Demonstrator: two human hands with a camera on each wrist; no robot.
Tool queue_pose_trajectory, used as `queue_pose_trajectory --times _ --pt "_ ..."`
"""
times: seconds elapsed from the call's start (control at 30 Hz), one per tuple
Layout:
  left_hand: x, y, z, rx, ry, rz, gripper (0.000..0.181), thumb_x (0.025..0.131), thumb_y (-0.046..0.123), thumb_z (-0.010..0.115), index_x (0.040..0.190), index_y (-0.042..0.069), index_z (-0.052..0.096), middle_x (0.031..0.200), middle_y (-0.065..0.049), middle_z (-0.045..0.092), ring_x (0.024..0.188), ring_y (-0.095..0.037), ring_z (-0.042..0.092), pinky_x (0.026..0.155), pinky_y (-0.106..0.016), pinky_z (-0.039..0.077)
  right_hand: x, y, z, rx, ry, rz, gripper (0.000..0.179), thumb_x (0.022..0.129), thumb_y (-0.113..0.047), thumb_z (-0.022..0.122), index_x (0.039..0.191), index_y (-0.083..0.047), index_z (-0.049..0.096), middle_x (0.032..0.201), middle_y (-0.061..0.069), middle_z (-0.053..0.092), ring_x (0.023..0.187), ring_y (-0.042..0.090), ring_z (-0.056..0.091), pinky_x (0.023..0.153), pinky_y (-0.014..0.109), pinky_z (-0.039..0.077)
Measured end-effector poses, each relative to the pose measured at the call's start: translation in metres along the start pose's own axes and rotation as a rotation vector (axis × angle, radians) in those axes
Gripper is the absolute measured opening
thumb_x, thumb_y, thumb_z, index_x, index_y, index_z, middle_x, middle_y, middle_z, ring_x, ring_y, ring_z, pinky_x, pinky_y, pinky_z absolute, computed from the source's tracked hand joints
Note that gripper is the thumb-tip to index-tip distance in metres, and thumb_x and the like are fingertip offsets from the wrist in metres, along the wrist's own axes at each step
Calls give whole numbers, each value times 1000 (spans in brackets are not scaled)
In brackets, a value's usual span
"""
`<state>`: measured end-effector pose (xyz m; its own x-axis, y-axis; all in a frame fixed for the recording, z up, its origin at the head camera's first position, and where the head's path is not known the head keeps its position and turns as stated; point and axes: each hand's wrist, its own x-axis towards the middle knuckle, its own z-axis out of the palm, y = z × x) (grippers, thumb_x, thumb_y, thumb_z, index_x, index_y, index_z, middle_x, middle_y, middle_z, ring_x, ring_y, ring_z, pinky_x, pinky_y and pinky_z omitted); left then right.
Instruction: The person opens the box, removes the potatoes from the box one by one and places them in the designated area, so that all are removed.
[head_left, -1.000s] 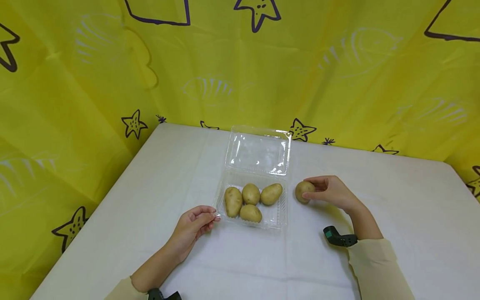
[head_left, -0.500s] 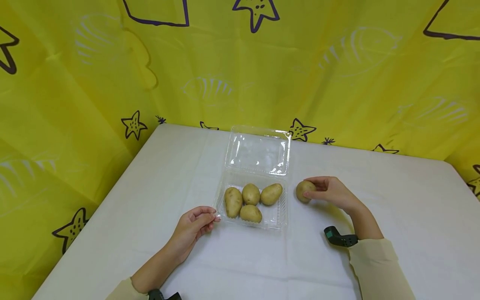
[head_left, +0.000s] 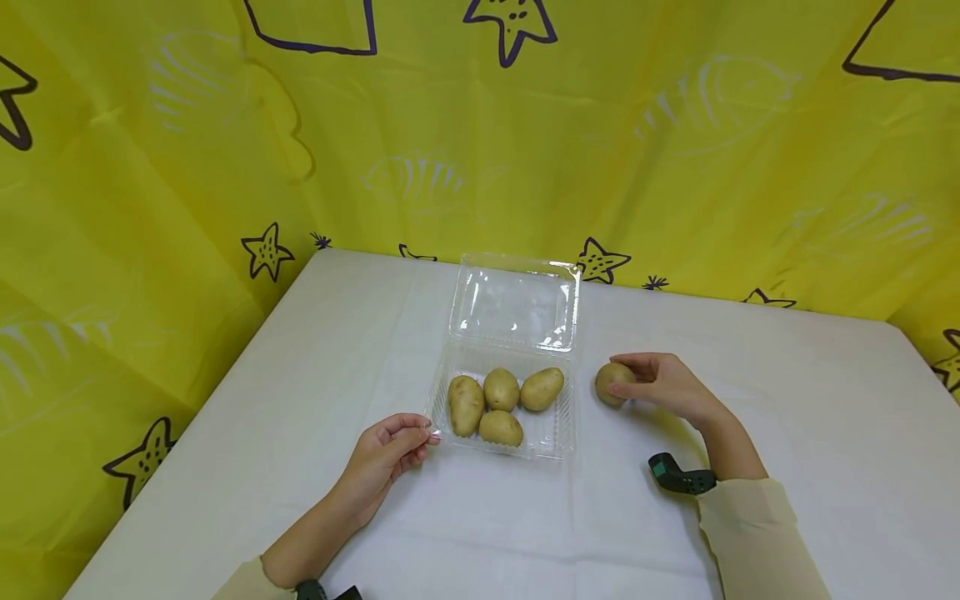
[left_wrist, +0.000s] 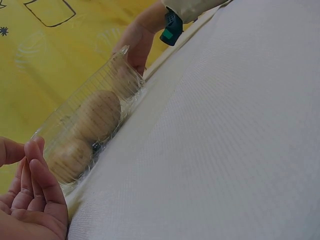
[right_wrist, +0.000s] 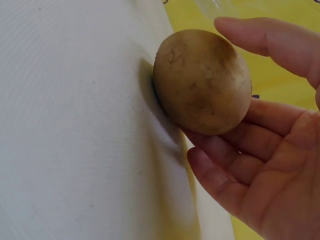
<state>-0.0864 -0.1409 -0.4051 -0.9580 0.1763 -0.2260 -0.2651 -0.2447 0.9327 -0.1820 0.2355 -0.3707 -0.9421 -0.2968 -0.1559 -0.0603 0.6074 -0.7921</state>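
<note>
A clear plastic clamshell container [head_left: 564, 435] lies on the table with its lid [head_left: 513, 308] folded back. Several potatoes [head_left: 467, 405] sit in its base, with bare room at the right end. My left hand [head_left: 392, 454] pinches the container's near left corner between thumb and fingers; the left wrist view shows this hand [left_wrist: 35, 190] at the ribbed wall. To the right of the container, my right hand [head_left: 663, 390] holds one more potato [head_left: 611, 385] between thumb and fingertips. In the right wrist view that potato [right_wrist: 200, 82] is close against the white cloth.
White cloth covers the table [head_left: 480, 533]. A yellow curtain [head_left: 480, 125] with stars and fish stands behind it and along the left side. A dark wrist camera [head_left: 678, 475] sits on my right wrist, and another [head_left: 326, 590] on my left.
The potato in my right hand has shifted slightly to the right, away from the container. My left hand keeps its pinch on the corner.
</note>
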Motion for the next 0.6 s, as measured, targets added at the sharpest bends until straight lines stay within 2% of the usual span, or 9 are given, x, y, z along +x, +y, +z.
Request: queue_pose_trajectory --times 0.27,0.4,0.6 --pt "0 0 0 -4 -2 1 14 89 5 56 100 -2 54 85 -5 66 70 -9 54 66 -19 46 -2 -7 -1 2 75 -24 63 82 -33 69 127 6 48 124 21 53 116 37 45 94 49 37" --pt "0 0 0 -3 1 -4 14 89 6 56 100 -2 54 85 -5 66 71 -9 54 66 -19 46 -3 -12 -1 -13 126 -64 61 83 -30 68 127 8 47 123 24 52 116 39 44 96 49 34" --pt "0 0 0 -3 3 -5 14 89 5 55 100 -3 54 85 -5 65 71 -9 54 67 -19 46 -7 -28 3 -55 194 -127 58 82 -27 70 125 6 50 120 23 55 111 38 49 94 47 37"
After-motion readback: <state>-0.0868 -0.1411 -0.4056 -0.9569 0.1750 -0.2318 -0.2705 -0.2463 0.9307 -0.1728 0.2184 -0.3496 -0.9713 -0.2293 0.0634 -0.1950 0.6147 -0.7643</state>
